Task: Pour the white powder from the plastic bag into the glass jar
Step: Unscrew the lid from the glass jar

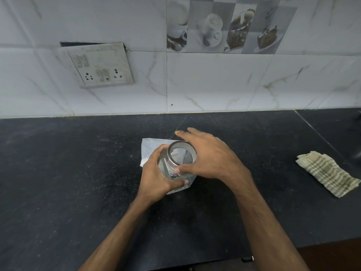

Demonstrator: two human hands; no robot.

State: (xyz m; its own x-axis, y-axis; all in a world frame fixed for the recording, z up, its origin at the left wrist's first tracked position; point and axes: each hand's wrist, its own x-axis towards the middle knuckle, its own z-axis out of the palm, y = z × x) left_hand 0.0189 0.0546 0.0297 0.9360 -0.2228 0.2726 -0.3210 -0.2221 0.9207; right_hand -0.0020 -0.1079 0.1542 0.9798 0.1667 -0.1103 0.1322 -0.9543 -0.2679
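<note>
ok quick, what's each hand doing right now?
Left hand: closed around the glass jar.
Right hand: open, fingers straight across the jar's metal rim, thumb touching it.

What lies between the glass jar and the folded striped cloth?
In the head view: the right hand against the glass jar, then only bare black countertop up to the cloth.

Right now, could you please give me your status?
Left hand grips glass jar. Right hand open, thumb on jar. Plastic bag lies under jar. Cloth apart, right.
</note>
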